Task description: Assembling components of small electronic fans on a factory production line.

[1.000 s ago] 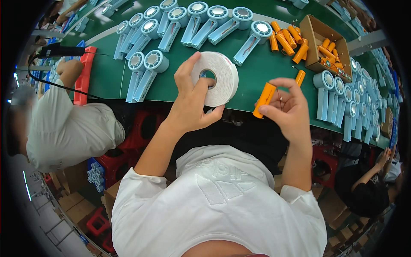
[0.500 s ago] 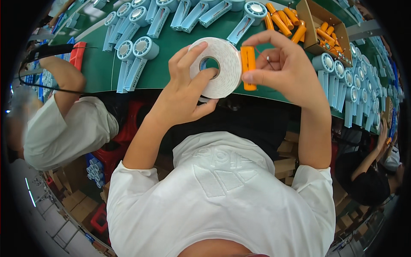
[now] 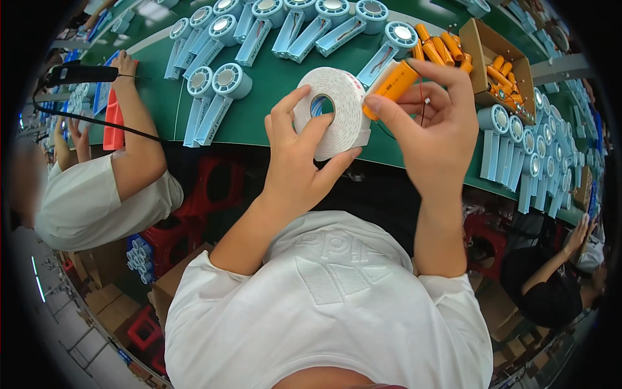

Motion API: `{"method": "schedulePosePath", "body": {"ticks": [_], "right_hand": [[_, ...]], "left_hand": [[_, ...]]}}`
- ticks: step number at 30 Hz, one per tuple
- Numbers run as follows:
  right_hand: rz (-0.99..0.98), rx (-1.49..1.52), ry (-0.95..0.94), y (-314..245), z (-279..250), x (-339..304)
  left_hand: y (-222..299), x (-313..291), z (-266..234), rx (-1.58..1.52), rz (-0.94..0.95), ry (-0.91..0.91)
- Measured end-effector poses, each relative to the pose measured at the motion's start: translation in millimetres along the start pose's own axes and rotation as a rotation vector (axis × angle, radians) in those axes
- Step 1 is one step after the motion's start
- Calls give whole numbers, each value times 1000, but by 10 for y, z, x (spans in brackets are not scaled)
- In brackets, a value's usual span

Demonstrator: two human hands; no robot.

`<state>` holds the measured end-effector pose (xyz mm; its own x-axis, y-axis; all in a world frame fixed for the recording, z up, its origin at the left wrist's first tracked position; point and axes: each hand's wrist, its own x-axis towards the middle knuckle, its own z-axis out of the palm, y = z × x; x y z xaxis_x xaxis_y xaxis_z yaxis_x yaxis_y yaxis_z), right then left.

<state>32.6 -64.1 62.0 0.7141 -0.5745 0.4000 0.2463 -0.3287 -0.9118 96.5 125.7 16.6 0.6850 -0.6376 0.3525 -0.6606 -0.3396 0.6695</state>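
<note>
My left hand (image 3: pixel 291 162) grips a thick roll of white foam tape (image 3: pixel 345 113), fingers through and around its core. A short loose end of tape sticks out at the roll's lower right. Just right of the roll, my right hand (image 3: pixel 444 133) pinches an orange cylindrical battery (image 3: pixel 397 82) between thumb and fingers. The battery is tilted, with a pale strip along its upper left edge. Thin wires with a small white connector hang by my right palm. Behind the battery lies a light-blue handheld fan body (image 3: pixel 382 57) with its handle open.
More light-blue fan bodies (image 3: pixel 265 29) line the back of the green table (image 3: pixel 259 107), two of them at the left. Orange batteries lie loose beside a cardboard box (image 3: pixel 483 48) holding several more. Fan bodies (image 3: pixel 518 139) crowd the right side. A co-worker (image 3: pixel 107 188) sits at left near a red tray (image 3: pixel 113 123).
The battery has come away from the roll's side, moving up and right and tilting from upright. A pale strip now shows along its edge. The co-worker's arm at left has moved over the table.
</note>
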Motion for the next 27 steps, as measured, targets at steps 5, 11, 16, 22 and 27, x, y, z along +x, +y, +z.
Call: {"method": "schedulePosePath", "body": {"ticks": [5,11,16,22,27], "right_hand": [[-258,-144,297,282,336,-317],[-301,-226,319,375,411,-88],[-246,-130,449,634,103,357],[391,550,329,557,-158,220],[523,728,362,751,-366,64]], "left_hand": [[99,-49,5,-452,-365,-57],[62,1,-82,-649,-516,-138],[6,-147,-136,-319,-274,-200],[-278,-178,-209,451,-129,-126],[-237,49,-159,547,-18,-47]]}}
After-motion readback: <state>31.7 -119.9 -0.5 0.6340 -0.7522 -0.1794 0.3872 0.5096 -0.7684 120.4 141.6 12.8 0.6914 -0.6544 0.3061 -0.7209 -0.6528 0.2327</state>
